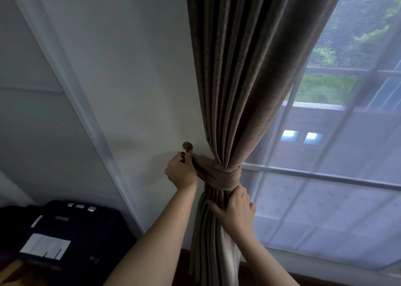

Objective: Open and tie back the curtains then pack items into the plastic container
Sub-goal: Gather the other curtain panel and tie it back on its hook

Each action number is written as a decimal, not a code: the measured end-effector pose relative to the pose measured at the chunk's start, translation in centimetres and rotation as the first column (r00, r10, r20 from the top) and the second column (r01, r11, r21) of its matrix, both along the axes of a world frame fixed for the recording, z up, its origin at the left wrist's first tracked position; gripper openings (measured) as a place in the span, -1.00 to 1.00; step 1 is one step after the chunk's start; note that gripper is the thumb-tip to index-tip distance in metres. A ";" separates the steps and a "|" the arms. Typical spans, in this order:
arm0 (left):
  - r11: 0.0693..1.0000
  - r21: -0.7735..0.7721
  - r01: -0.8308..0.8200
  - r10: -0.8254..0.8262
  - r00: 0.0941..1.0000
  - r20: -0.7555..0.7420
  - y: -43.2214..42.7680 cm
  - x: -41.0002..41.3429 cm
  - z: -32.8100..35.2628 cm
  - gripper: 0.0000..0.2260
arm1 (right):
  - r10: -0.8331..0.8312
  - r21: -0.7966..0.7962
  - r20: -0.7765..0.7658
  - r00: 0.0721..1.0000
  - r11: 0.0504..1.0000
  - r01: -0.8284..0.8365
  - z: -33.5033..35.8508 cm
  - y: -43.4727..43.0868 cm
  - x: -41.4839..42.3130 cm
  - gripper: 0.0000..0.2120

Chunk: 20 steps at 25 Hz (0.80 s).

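Your left hand [181, 173] is pinched on the end of the tieback [219, 175] just below the wall hook [188, 146], fingers clenched on its loop. The band is soft and limp, so judge it best held at the loop end. Your right hand [235, 207] is closed around the gathered curtain [245, 79] beneath the band; the fabric looks heavy, pliant and prone to slide, so grip the whole bundle.

A brown curtain [245, 79] hangs gathered against the white wall [134, 68], cinched by a matching tieback [219, 175]. The left hand [181, 173] pinches the tieback's end just below a round wooden wall knob [188, 146]. The right hand [235, 209] grips the folds under the tieback, beside the sheer-covered window [325, 155].
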<state>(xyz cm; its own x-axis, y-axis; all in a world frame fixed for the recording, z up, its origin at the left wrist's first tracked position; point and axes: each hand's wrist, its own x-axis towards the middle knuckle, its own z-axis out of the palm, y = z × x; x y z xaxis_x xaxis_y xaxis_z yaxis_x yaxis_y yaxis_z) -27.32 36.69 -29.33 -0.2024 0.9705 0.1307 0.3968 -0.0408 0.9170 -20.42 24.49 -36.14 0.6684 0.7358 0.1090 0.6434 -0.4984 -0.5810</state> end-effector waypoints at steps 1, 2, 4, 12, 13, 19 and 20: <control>1.000 -0.006 0.004 -0.004 1.000 0.003 0.1 -0.1 -0.1 -0.79 | -0.003 0.055 -0.028 1.000 0.998 0.004 0.1 -0.1 -0.1 -0.09; 1.000 -0.019 0.011 -0.010 1.000 0.009 0.0 -0.3 -0.2 -0.79 | -0.009 0.129 -0.075 0.997 0.992 0.019 0.3 -0.2 -0.2 0.00; 0.999 -0.032 0.026 -0.025 0.999 0.021 -0.3 -0.5 -0.6 -0.80 | -0.033 0.255 -0.172 0.985 0.964 0.077 1.1 -0.2 -0.2 0.06; 0.990 -0.144 0.011 0.010 0.989 0.144 0.8 -0.7 -1.0 -0.78 | 0.041 0.516 -0.238 0.970 0.852 0.090 5.2 2.6 0.2 -0.17; 0.988 -0.152 -0.004 0.028 0.987 0.157 0.7 -0.5 -1.2 -0.78 | 0.031 0.511 -0.230 0.973 0.854 0.093 5.2 2.7 0.1 -0.20; 0.966 -0.251 -0.052 0.109 0.969 0.220 0.6 0.5 -2.3 -0.81 | -0.002 0.478 -0.146 0.989 0.875 0.072 4.8 3.1 -0.1 -0.30; 0.960 -0.278 -0.041 0.110 0.965 0.237 0.7 0.6 -2.8 -0.81 | -0.006 0.467 -0.134 0.991 0.882 0.068 4.6 3.1 -0.1 -0.29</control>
